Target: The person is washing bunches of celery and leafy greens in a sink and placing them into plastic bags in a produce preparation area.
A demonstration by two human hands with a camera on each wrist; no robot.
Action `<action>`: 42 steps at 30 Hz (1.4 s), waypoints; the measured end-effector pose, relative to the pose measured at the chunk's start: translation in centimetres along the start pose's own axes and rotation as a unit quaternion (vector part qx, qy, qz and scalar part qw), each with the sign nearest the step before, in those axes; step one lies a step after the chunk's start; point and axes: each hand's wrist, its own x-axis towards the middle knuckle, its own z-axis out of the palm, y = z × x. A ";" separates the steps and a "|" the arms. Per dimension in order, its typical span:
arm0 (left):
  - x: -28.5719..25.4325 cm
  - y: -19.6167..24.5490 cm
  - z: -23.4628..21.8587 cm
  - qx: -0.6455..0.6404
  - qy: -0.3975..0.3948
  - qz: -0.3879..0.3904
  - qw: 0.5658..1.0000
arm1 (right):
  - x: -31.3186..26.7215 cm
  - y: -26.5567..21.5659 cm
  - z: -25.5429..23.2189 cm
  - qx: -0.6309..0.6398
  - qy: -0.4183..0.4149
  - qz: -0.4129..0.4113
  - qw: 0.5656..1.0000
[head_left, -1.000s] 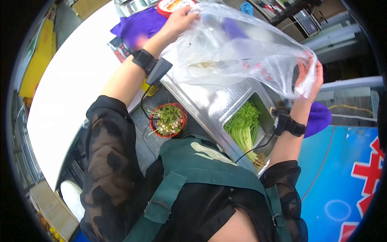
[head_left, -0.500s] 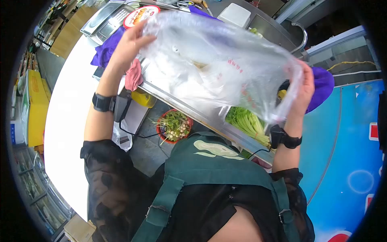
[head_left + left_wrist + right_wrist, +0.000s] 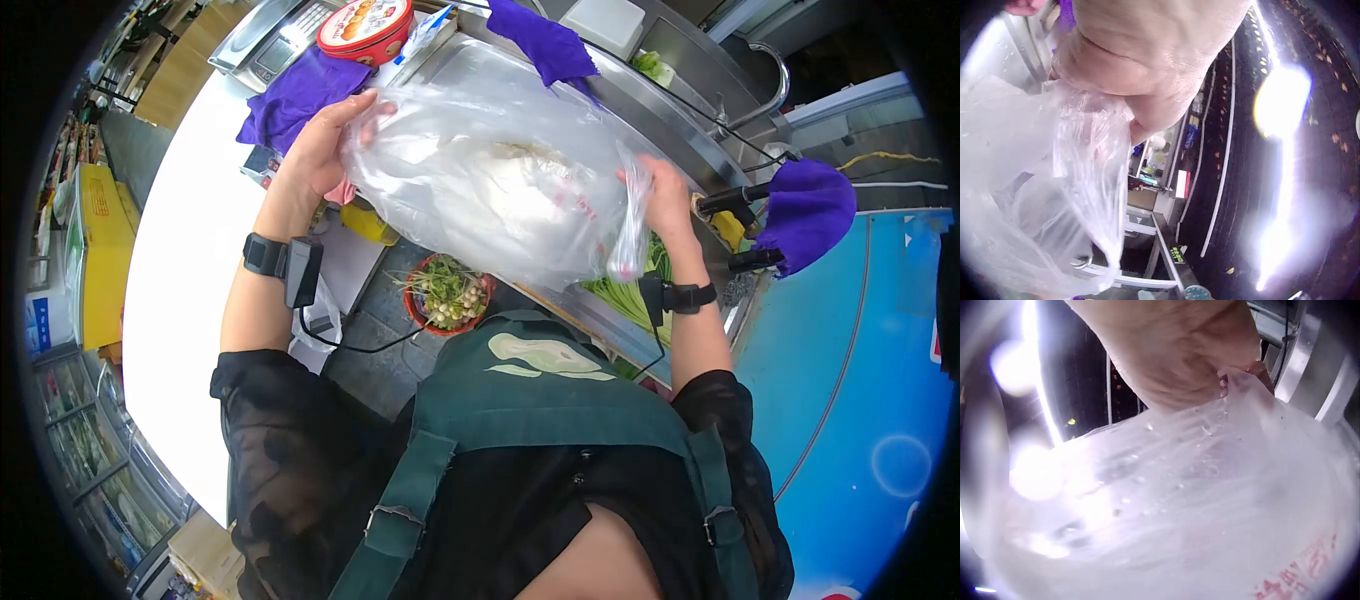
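A large clear plastic bag (image 3: 480,200) with red print is stretched between both hands above the steel sink counter. The left hand (image 3: 325,145) grips its left end, thumb on top; the left wrist view shows the bunched plastic (image 3: 1091,137) under the left hand (image 3: 1141,62). At the bag's right end, the right hand (image 3: 665,200) pinches gathered plastic. In the right wrist view the bag (image 3: 1179,481) spreads below the right hand (image 3: 1179,356), hiding most of the fingers. Green leafy stalks (image 3: 625,300) lie partly hidden beneath the bag.
A red basket of small white roots (image 3: 448,293) stands low in front. Around the back are a round red tin (image 3: 365,28), a scale (image 3: 270,50), purple cloths (image 3: 305,90) and a faucet (image 3: 775,90). A white table (image 3: 180,300) spans the left.
The bag has come lower and lies flatter between the hands. The right hand has moved left and inward, and the plastic beside it is now gathered into a narrow bunch.
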 end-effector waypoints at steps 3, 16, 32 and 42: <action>1.3 -2.0 -2.7 -0.160 0.008 -0.103 0.982 | -0.9 1.6 1.6 0.115 -0.010 0.032 0.993; 1.6 -8.9 -5.9 0.107 0.079 -0.098 0.986 | -4.1 2.8 -0.7 0.747 -0.095 0.316 0.577; 0.7 -10.5 -0.4 0.138 0.157 -0.018 0.978 | -0.5 5.7 3.0 0.217 -0.062 0.157 0.961; -1.8 -10.6 5.2 0.781 -0.184 0.299 0.516 | 0.8 5.0 6.4 0.257 -0.004 0.130 0.958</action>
